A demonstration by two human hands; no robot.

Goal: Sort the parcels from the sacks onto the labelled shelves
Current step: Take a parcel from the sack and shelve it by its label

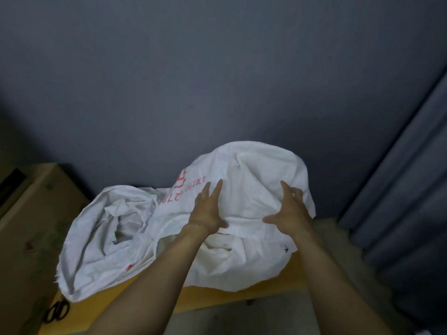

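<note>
Pressing on a white sack [254,170] slumped on the yellow table [229,296].
With left hand [208,209] flat, fingers straight on the cloth; with right hand [287,209] spread, fingers bent over a bulge, grip impossible to tell.

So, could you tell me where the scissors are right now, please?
In the head view, the scissors lie at the lower left, on the yellow table beside the cardboard box, just below the emptier white sack.
</note>
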